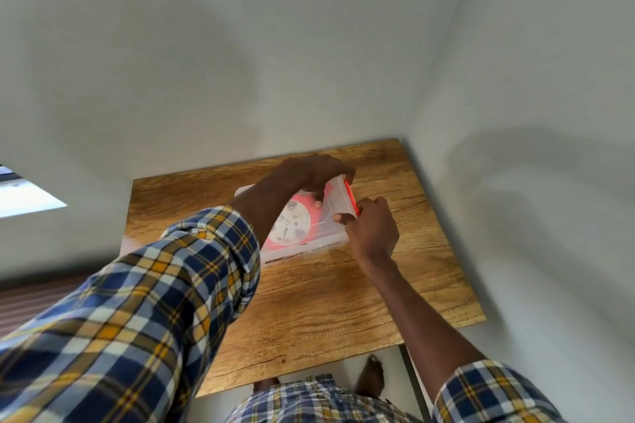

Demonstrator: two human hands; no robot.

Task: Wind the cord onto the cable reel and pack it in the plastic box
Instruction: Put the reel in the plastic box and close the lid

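Note:
A clear plastic box (pixel 319 244) lies on the wooden table (pixel 336 302). Inside it shows the cable reel (pixel 292 225), a white disc with pink cord wound around it. The clear lid covers the box. An orange-red latch (pixel 351 196) runs along the box's right end. My left hand (pixel 318 175) reaches over the lid, fingers pressing down near the latch end. My right hand (pixel 372 227) grips the box's right end, thumb and fingers on the latch. The left forearm hides part of the box's left side.
The table stands in a corner, with white walls behind and to the right. My plaid sleeves fill the lower left and lower right. My bare feet (pixel 371 374) show on the floor below the table's near edge.

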